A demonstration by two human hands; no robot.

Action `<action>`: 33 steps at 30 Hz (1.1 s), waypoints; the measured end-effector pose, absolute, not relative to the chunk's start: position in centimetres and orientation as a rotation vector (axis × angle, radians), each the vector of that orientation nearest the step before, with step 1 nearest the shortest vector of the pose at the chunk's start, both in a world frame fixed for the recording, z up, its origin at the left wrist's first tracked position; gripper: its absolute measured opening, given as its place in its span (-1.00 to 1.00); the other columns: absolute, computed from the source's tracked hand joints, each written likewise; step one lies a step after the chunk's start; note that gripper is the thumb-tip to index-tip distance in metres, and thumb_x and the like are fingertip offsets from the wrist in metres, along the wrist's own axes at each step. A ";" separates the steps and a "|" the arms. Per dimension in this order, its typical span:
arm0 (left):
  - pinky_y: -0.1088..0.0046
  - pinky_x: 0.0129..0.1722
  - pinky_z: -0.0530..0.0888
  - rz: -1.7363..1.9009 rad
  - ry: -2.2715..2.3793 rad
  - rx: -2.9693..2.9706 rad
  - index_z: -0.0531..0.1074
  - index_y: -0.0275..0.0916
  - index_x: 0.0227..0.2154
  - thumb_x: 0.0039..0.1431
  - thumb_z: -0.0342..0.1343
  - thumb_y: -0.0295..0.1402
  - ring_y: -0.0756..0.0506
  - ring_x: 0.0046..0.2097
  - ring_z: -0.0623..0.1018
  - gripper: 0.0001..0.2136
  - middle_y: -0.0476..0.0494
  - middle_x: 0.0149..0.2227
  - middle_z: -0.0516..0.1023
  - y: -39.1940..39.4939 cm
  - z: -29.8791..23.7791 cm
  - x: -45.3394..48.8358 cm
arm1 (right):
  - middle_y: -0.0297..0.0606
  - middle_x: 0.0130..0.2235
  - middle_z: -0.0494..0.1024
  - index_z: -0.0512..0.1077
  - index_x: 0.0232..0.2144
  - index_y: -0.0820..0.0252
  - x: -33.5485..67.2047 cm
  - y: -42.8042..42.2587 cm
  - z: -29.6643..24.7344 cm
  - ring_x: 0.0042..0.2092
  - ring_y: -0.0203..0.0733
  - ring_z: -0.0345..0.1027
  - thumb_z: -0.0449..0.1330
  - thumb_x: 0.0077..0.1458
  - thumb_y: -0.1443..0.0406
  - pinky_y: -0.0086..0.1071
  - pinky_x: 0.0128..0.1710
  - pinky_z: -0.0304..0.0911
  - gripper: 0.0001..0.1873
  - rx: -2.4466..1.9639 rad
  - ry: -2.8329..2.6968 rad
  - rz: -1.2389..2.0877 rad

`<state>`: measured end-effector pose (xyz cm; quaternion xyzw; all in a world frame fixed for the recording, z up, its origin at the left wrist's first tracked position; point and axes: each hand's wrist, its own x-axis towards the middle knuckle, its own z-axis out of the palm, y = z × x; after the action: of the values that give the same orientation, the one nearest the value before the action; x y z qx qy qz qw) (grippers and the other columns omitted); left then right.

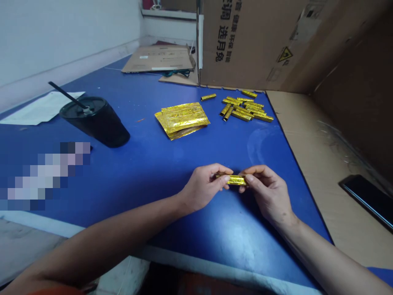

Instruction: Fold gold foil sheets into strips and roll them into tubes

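Between my left hand [204, 188] and my right hand [267, 192] is a rolled gold foil tube [231, 179], pinched by the fingertips of both hands at its two ends. Farther up the blue table [147, 192] lies a stack of flat gold foil packets [181, 120]. To its right is a loose pile of similar rolled gold tubes [245, 108], and a single tube [208, 97] lies apart from the pile at its upper left.
A black lidded tumbler with a straw [95, 121] stands at the left, beside white paper [39, 108]. A cardboard box wall [245, 41] rises at the far side. A black phone [367, 196] lies on a cardboard sheet [322, 164] at the right. A pixelated patch covers part of the left.
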<state>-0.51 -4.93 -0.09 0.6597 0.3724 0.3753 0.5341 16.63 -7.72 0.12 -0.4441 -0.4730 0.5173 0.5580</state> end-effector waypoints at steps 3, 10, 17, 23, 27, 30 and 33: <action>0.57 -0.43 0.41 0.932 0.921 1.552 0.41 -0.32 -0.28 0.06 0.03 -0.42 0.05 -0.44 0.47 -0.83 -0.06 -0.44 0.50 -4.9 0.0 -0.5 | -0.33 -0.48 0.53 0.44 -0.30 0.17 16.3 -8.0 0.4 -0.54 -0.31 0.37 0.23 -0.07 0.27 -0.40 -0.49 0.31 -0.79 -1.108 -1.202 1.231; 0.57 -0.44 0.43 0.877 0.855 1.389 0.38 -0.31 -0.22 -0.03 0.13 -0.41 0.05 -0.44 0.48 -0.74 -0.07 -0.40 0.51 -4.9 0.1 -0.2 | -0.32 -0.44 0.52 0.49 -0.29 0.09 16.0 -8.5 0.6 -0.48 -0.30 0.40 0.19 -0.02 0.31 -0.38 -0.44 0.33 -0.82 -1.106 -1.412 1.032; 0.58 -0.46 0.42 0.917 0.887 1.348 0.45 -0.32 -0.36 -0.06 0.15 -0.38 0.07 -0.50 0.46 -0.83 -0.03 -0.52 0.49 -5.3 0.4 -0.2 | -0.30 -0.44 0.49 0.48 -0.29 0.11 16.0 -8.7 0.6 -0.44 -0.27 0.38 0.13 0.04 0.35 -0.33 -0.39 0.30 -0.83 -1.063 -1.552 0.905; 0.57 -0.48 0.42 0.955 0.921 1.372 0.44 -0.32 -0.40 -0.05 0.13 -0.39 0.06 -0.51 0.47 -0.87 -0.03 -0.54 0.48 -5.2 0.5 -0.3 | -0.30 -0.42 0.48 0.44 -0.24 0.13 15.9 -8.8 0.5 -0.45 -0.28 0.38 0.12 0.05 0.32 -0.35 -0.40 0.29 -0.81 -1.111 -1.540 0.923; 0.59 -0.55 0.42 0.976 0.877 1.254 0.39 -0.34 -0.42 -0.03 0.11 -0.39 0.06 -0.55 0.47 -0.88 -0.01 -0.58 0.47 -4.9 1.0 -0.3 | -0.33 -0.52 0.49 0.45 -0.30 0.15 15.9 -8.8 0.6 -0.47 -0.26 0.38 0.10 0.06 0.31 -0.32 -0.37 0.29 -0.84 -1.148 -1.495 0.914; 0.59 -0.57 0.42 0.999 0.884 1.205 0.38 -0.35 -0.49 -0.03 0.10 -0.38 0.06 -0.58 0.46 -0.89 -0.02 -0.61 0.47 -4.9 1.4 -0.2 | -0.34 -0.56 0.50 0.47 -0.32 0.16 15.9 -8.8 0.8 -0.48 -0.25 0.38 0.12 0.05 0.29 -0.30 -0.35 0.29 -0.84 -1.177 -1.452 0.913; 0.58 -0.58 0.42 0.998 0.909 1.193 0.39 -0.35 -0.50 -0.02 0.09 -0.37 0.05 -0.58 0.47 -0.88 -0.04 -0.62 0.47 -4.8 1.6 -0.3 | -0.33 -0.57 0.50 0.48 -0.32 0.17 15.9 -8.8 0.7 -0.49 -0.24 0.38 0.14 0.03 0.26 -0.28 -0.35 0.29 -0.83 -1.180 -1.401 0.939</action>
<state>-0.26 -4.81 1.56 0.5192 0.3953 0.4343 0.6209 15.87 -8.83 0.68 -0.4913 -0.5831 0.3908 0.5156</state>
